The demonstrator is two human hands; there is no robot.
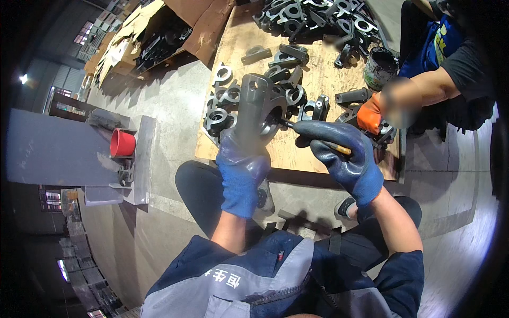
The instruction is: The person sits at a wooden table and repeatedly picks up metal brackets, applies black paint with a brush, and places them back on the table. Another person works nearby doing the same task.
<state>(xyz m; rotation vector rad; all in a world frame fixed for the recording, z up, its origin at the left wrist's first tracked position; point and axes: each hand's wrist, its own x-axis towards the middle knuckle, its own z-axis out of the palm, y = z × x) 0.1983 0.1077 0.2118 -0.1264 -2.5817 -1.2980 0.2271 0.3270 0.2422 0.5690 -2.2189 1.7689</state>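
Observation:
My left hand, in a blue knit glove with a dark coated palm, grips a dark metal bracket. The bracket stands upright, with a ring on its right side and a hole near its top. In my right hand, gloved alike, is a slim brush with a yellowish handle. Its dark tip meets or nearly meets the ring's inner edge; exact contact is hard to make out. Similar metal ring brackets lie on the wooden table just beyond my hands.
More brackets are heaped at the table's far end. A stained pot stands at the right edge, near a co-worker's orange-gloved hand. An open cardboard box of dark parts sits far left; a red bucket is at left.

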